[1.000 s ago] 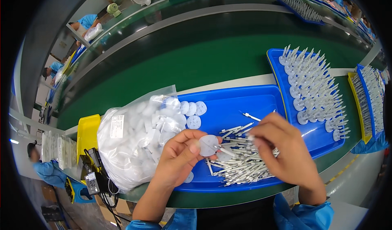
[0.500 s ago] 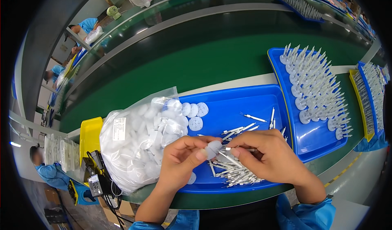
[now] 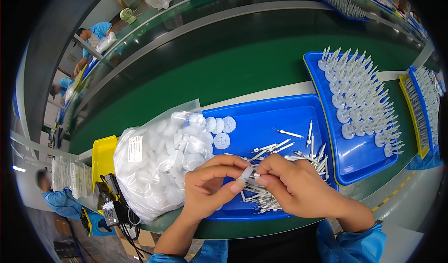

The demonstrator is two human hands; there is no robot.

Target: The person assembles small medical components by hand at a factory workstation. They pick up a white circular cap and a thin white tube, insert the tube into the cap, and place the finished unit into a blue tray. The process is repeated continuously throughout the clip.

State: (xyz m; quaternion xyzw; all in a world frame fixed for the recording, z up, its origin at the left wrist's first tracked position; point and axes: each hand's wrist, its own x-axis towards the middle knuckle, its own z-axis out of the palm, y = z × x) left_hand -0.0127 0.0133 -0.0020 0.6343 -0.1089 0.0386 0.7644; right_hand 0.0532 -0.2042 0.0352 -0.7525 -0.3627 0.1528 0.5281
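Translucent white disc [image 3: 246,174]: I had it tilted nearly edge-on at five o'clock from the middle of my view, over the near side of a blue tray [image 3: 280,111]. My left grip [image 3: 207,188] pinched it between thumb and fingers. My right grip [image 3: 296,183], at three o'clock of the disc, pinched a white stick [image 3: 257,175] mostly hidden by my fingers; I could not tell whether the two parts touched. As I judged it, this called for holding the disc near its rim, leaving its face free, and taking the stick close to its disc-side end, square to the face, with light, even pressure. Too hard a squeeze might have bent the disc or let the stick slip. The heap of loose sticks [image 3: 268,201] lay below at about five o'clock, so lifting both parts slightly clear would have helped avoid snags.
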